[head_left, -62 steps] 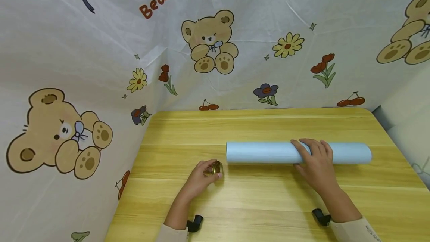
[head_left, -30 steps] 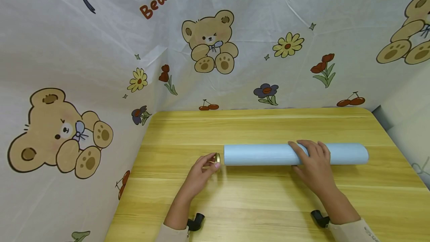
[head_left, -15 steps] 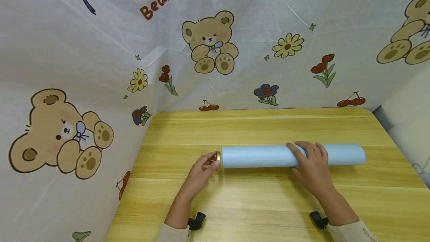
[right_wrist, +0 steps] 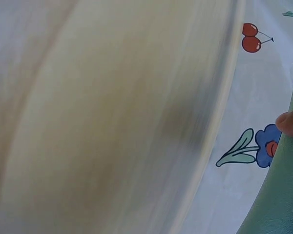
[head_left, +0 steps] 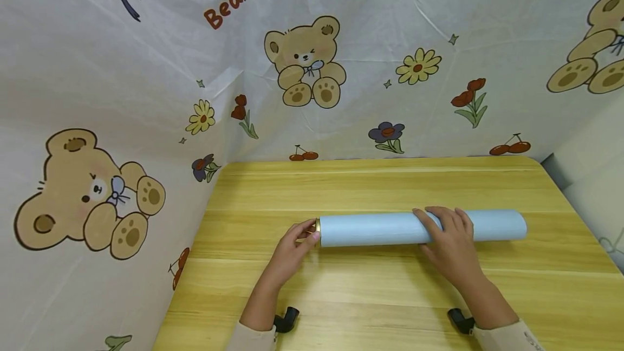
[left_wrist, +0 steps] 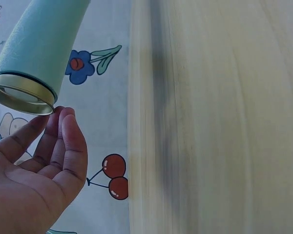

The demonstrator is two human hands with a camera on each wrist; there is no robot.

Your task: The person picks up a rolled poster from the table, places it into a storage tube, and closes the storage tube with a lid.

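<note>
A long light-blue tube (head_left: 370,230) lies crosswise in my right hand (head_left: 453,240), whose fingers arch over its middle while the thumb is on the near side. At the tube's left end is a gold metal cap (left_wrist: 27,95), its flanged edge facing outward and its band right at the tube's mouth. My left hand (head_left: 288,253) pinches this cap between thumb and fingers, with fingertips at its rim in the left wrist view. Only one digit of the right hand shows in the right wrist view, against the tube (right_wrist: 278,195).
Both hands are above a wood-grain table (head_left: 390,286). A white cloth (head_left: 361,26) printed with bears and flowers hangs behind it and along the left. Black wrist mounts (head_left: 287,319) sit at both sleeves.
The tube has shifted left and a little toward the person. The cap, earlier apart from the tube and tilted, has been turned upright and now meets its left end.
</note>
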